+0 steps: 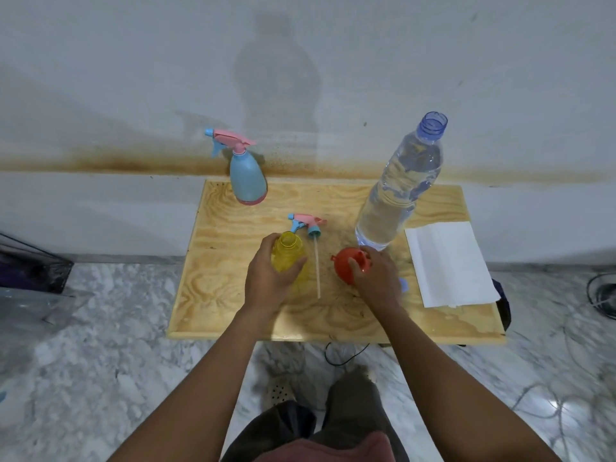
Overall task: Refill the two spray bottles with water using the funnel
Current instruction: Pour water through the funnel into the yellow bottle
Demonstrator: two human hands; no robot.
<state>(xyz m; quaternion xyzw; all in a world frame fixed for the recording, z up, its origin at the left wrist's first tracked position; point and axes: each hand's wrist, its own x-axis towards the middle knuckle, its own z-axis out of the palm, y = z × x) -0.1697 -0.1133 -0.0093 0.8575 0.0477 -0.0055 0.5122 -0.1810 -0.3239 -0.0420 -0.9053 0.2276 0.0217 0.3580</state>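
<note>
My left hand grips the open yellow spray bottle, which stands upright mid-table without its top. Its pink and blue spray head lies just behind it, its dip tube stretching toward me. My right hand holds the red funnel on the table to the right of the tube. A blue spray bottle with its pink trigger top on stands at the back left. The large clear water bottle, uncapped and nearly full, stands back right of the funnel.
The wooden table is small, set against a stained white wall. A folded white paper towel lies on its right side. A small blue cap peeks out beside my right hand. Cables lie on the marble floor.
</note>
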